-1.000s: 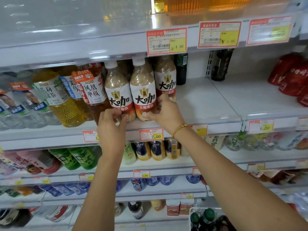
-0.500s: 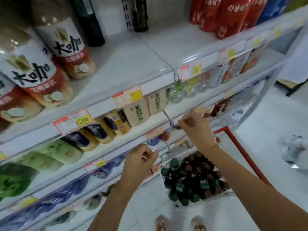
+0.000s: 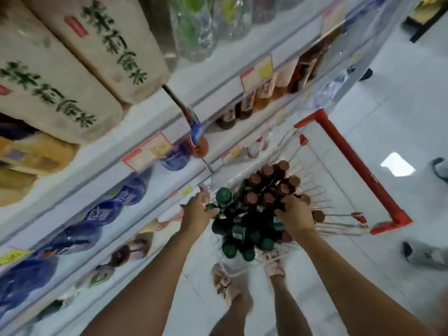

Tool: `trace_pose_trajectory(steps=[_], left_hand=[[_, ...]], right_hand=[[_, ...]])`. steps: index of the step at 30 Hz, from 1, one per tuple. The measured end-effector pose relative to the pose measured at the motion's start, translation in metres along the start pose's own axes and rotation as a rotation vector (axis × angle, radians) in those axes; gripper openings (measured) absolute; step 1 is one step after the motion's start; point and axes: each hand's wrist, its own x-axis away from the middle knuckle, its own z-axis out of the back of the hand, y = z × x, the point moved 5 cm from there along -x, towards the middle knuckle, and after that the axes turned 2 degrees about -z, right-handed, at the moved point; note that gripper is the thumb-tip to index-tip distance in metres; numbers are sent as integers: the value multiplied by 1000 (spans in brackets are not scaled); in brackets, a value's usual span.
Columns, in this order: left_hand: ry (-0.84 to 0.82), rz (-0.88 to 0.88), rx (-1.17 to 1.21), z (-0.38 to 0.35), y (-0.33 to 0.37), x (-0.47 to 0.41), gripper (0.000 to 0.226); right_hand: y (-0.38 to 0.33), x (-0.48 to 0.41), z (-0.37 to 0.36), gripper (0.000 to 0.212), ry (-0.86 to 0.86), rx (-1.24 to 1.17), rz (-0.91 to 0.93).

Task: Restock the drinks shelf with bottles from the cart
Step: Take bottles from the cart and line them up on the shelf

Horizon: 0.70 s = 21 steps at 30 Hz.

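The bottles [image 3: 257, 214] are packed tight in the cart [image 3: 312, 187], low in the middle of the frame. Some have green caps and some have brown caps. They are dark and round, and they look smooth and hard, like plastic. The cart is made of thin wire and has a red bar [image 3: 351, 163] on its right side.

The person's left grip [image 3: 197, 210] is curled round the top of a green-cap bottle [image 3: 224, 195] at the left edge of the cart. The right grip [image 3: 294, 214] reaches down among the brown caps. Its fingertips are hidden, so I cannot tell if it holds one.

No bottle is lifted out yet. The cart looks very full, so I think most of the job is left. This looks like the picking-up part, and then the bottles must go up on the shelf [image 3: 155, 110].

The shelf fills the left side of the frame. It is white, flat and hard, with paper price tags [image 3: 148, 151] on its edges. Shiny blue bottles [image 3: 104, 212] lie along the lower left. Big beige packs [image 3: 72, 57] with green writing sit in the upper left.

The floor [image 3: 388, 98] is pale and glossy. The person's feet [image 3: 230, 284] in sandals stand at the bottom middle.
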Motion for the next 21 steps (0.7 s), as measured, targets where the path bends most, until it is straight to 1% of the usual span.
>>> trace_pose_trajectory(steps=[2, 5, 7, 9, 11, 13, 16, 18, 21], left_hand=[[20, -45, -16, -14, -1, -18, 56], [42, -114, -79, -35, -3, -39, 48], [91, -121, -128, -41, -2, -45, 45], [128, -132, -209, -42, 5, -45, 45], [127, -157, -275, -44, 13, -45, 47], [96, -176, -297, -44, 20, -44, 46], [71, -175, -287, -37, 29, -33, 44], [110, -183, -255, -24, 40, -18, 45], [216, -224, -202, 8, 69, 20, 47]], right_hand=[[24, -8, -6, 27, 23, 75, -29], [52, -7, -17, 47, -17, 113, -59], [61, -3, -22, 53, -21, 63, -40], [64, -1, -21, 54, -2, -33, -14], [63, 0, -17, 53, 5, -84, -15], [57, 1, -11, 50, -2, -105, -10], [31, 11, 0, 43, -10, -47, 63], [9, 19, 16, 40, 29, -22, 109], [-24, 39, 53, 42, 101, -6, 189]])
